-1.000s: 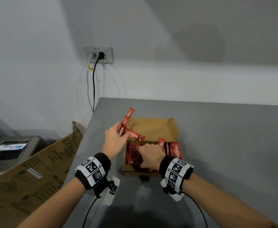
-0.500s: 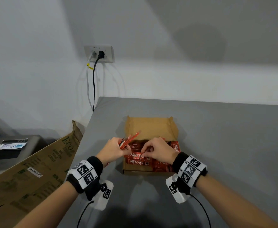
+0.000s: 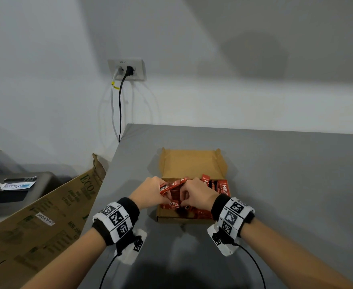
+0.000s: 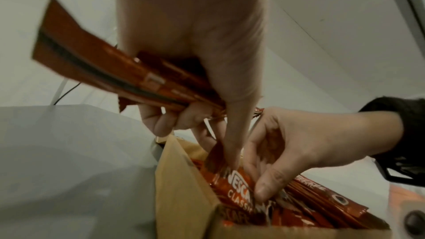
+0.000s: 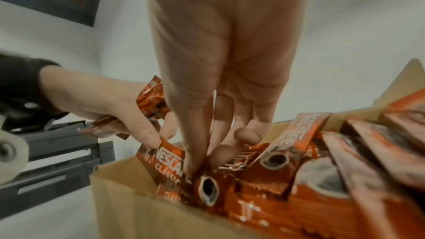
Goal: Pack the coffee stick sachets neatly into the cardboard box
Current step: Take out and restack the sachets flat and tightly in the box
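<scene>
Left hand (image 4: pixel 184 61) clutching spare sachets (image 4: pixel 110 72), right hand (image 5: pixel 220 61) pinching boxed sachet (image 5: pixel 170 159), pinch visible only from wrist views

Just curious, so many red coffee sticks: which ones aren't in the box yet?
The small bunch of red coffee stick sachets in the left hand, held above the brown cardboard box; every other sachet lies inside it.
</scene>
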`<state>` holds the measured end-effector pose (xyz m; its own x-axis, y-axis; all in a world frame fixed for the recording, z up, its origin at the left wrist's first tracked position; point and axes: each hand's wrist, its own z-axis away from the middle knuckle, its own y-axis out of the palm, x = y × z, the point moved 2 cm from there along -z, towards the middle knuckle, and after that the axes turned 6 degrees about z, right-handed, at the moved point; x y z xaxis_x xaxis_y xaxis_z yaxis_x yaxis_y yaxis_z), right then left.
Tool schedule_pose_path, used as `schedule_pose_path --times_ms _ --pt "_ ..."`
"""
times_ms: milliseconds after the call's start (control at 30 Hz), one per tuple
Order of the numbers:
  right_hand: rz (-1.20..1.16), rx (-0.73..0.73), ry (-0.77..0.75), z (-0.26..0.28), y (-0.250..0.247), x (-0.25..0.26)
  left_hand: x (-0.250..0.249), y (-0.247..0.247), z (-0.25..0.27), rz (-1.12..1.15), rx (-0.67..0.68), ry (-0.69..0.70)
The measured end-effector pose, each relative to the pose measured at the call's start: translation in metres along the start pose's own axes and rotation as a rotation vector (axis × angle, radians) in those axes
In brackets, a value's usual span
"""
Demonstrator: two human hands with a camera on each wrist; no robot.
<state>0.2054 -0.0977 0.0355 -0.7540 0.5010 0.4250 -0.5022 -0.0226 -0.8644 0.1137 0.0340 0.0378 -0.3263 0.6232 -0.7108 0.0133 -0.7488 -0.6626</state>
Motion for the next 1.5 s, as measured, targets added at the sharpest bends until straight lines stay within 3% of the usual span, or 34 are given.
schedule_pose_path --times_ms 167,333,833,1500 --pt "0.115 0.033 -0.023 0.004 0.004 0.001 0.004 0.015 -0.004 -0.236 0.026 -0.004" --pt "0.187 0.055 -0.051 0.006 0.009 0.002 0.013 0.024 -0.008 -0.331 -0.001 -0.041" --pt "0.339 -0.013 -0.041 0.003 0.013 -0.002 0.018 0.027 -0.011 -0.332 -0.006 -0.033" --pt "0.347 -0.014 -0.057 0.005 0.009 -0.008 0.012 0.021 -0.003 -0.238 -0.086 0.023"
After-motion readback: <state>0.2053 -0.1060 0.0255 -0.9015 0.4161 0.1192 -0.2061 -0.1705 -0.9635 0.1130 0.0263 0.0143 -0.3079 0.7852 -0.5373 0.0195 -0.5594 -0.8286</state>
